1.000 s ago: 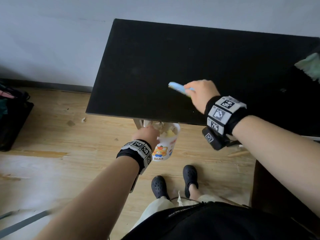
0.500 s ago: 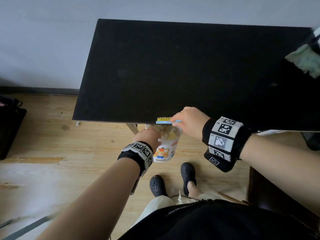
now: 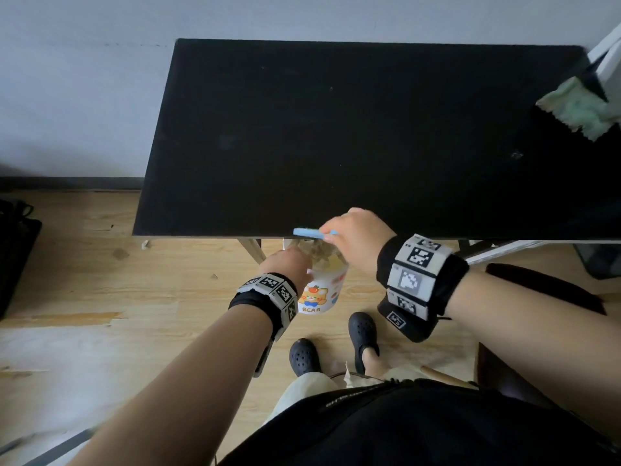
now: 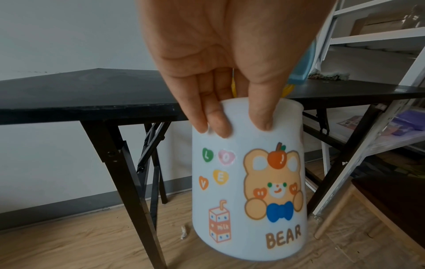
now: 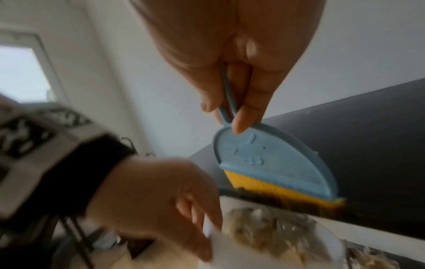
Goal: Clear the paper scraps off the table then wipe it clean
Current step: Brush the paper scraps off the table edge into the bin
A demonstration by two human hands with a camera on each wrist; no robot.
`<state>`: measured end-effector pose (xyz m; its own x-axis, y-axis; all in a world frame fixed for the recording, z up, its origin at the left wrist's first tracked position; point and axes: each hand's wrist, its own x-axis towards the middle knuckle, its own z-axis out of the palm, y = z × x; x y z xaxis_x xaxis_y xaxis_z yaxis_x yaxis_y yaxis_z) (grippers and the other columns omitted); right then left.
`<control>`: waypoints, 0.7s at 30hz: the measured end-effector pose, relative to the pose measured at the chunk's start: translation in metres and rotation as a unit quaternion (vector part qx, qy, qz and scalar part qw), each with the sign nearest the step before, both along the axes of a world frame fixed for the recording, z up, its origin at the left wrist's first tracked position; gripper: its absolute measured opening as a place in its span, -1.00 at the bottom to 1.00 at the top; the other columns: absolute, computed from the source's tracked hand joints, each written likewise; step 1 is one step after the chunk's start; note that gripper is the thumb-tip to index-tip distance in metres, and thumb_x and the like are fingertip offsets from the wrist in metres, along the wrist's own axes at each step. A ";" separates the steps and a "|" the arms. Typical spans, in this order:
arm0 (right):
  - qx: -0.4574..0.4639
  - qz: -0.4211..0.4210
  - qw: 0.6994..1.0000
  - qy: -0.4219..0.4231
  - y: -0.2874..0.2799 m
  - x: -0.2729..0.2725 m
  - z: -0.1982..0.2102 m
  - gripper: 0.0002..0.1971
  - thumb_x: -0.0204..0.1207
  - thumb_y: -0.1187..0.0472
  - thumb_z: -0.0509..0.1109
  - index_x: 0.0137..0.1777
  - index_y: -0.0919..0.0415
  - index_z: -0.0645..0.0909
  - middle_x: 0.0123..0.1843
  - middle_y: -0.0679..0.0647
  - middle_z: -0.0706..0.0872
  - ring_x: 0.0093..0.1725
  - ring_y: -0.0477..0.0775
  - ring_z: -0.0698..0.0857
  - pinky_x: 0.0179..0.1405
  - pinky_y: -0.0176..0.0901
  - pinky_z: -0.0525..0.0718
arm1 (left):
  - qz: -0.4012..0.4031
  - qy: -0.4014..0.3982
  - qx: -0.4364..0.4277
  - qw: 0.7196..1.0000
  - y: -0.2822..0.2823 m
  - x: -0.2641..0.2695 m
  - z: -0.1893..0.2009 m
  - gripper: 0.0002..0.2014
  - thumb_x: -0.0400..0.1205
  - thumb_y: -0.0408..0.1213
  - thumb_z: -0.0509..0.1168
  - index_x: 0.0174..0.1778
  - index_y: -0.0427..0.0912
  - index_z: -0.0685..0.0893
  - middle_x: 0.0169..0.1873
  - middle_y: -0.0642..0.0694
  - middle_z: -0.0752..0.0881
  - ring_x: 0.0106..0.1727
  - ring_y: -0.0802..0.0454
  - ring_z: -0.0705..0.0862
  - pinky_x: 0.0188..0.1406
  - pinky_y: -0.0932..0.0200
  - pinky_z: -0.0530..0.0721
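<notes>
My left hand (image 3: 289,265) grips the rim of a small white bin (image 3: 324,290) with a bear print, holding it just below the near edge of the black table (image 3: 336,129). In the left wrist view my fingers (image 4: 216,116) curl over the rim of the white bin (image 4: 248,172). Paper scraps (image 5: 264,229) fill the bin. My right hand (image 3: 356,237) pinches the handle of a small blue brush (image 3: 307,232) with yellow bristles (image 5: 280,189), which sit at the table edge directly above the bin.
A green cloth (image 3: 581,109) lies at the table's far right, beside a white shelf frame (image 3: 605,55). A paper bit (image 3: 145,244) lies on the wooden floor under the left edge. A dark chair (image 3: 537,290) stands to the right. My shoes (image 3: 304,356) are below.
My right hand swept the brush from the middle of the table toward me to its near edge, above the bin. My left hand kept the bin under that edge.
</notes>
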<state>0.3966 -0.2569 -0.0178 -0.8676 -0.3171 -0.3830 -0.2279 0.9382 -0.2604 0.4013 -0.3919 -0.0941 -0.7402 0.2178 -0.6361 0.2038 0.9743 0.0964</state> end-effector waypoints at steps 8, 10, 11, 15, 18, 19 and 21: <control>0.063 -0.081 0.994 0.027 0.018 -0.003 0.003 -0.66 0.70 0.15 0.16 0.41 0.18 0.53 0.20 0.19 0.65 0.21 0.12 0.60 0.25 -0.04 0.61 | -0.023 0.005 0.008 1.000 0.000 0.005 0.002 -0.69 0.70 -0.12 0.20 0.30 -0.12 0.62 0.19 -0.09 0.60 0.15 -0.10 0.64 0.05 0.07 0.68; 0.028 -0.058 0.998 -0.008 0.011 0.009 -0.002 -0.67 0.69 0.11 0.17 0.39 0.13 0.55 0.22 0.16 0.64 0.21 0.10 0.61 0.26 -0.04 0.61 | -0.035 0.004 0.001 0.999 0.001 0.007 0.003 -0.68 0.70 -0.10 0.20 0.31 -0.12 0.61 0.19 -0.09 0.61 0.15 -0.10 0.64 0.06 0.05 0.68; -0.006 -0.062 0.998 -0.014 0.009 0.014 -0.002 -0.68 0.69 0.10 0.17 0.37 0.10 0.57 0.23 0.14 0.65 0.21 0.09 0.62 0.26 -0.05 0.62 | -0.044 0.005 -0.002 0.999 0.002 0.008 0.003 -0.68 0.69 -0.09 0.20 0.32 -0.11 0.61 0.19 -0.09 0.61 0.15 -0.10 0.64 0.07 0.04 0.69; -0.115 -0.151 0.981 0.040 0.022 0.019 0.010 -0.69 0.69 0.16 0.19 0.36 0.12 0.61 0.23 0.12 0.70 0.23 0.06 0.64 0.22 -0.17 0.56 | -0.079 0.009 -0.003 0.997 0.011 0.012 0.005 -0.67 0.71 -0.09 0.19 0.35 -0.11 0.60 0.24 -0.08 0.60 0.20 -0.09 0.63 0.09 0.07 0.67; -0.081 -0.206 0.966 0.132 0.050 0.016 0.013 -0.66 0.68 0.20 0.19 0.41 0.19 0.56 0.20 0.17 0.69 0.24 0.12 0.60 0.25 -0.11 0.53 | -0.078 0.016 0.014 0.997 0.021 0.016 0.009 -0.68 0.70 -0.11 0.21 0.34 -0.10 0.60 0.22 -0.07 0.61 0.16 -0.09 0.65 0.08 0.07 0.68; -0.058 -0.226 0.961 0.146 0.063 0.012 0.010 -0.66 0.68 0.21 0.19 0.41 0.21 0.56 0.19 0.19 0.69 0.24 0.14 0.60 0.27 -0.07 0.56 | -0.074 0.018 0.017 0.997 0.025 0.018 0.010 -0.69 0.70 -0.11 0.22 0.33 -0.09 0.61 0.19 -0.06 0.63 0.14 -0.08 0.66 0.07 0.07 0.69; 0.011 -0.252 0.959 0.128 0.086 0.002 0.000 -0.65 0.69 0.18 0.17 0.40 0.24 0.56 0.19 0.22 0.70 0.24 0.19 0.59 0.27 0.01 0.59 | -0.074 0.022 0.014 0.997 0.034 0.020 0.013 -0.69 0.69 -0.09 0.22 0.33 -0.04 0.60 0.16 -0.04 0.65 0.12 -0.07 0.67 0.01 0.10 0.67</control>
<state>0.3987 -0.1708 -0.0181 -0.9749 0.1732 -0.1397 0.2025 0.9507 -0.2347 0.4210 -0.3580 -0.0810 -0.7258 0.3433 -0.5960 0.3489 0.9306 0.1112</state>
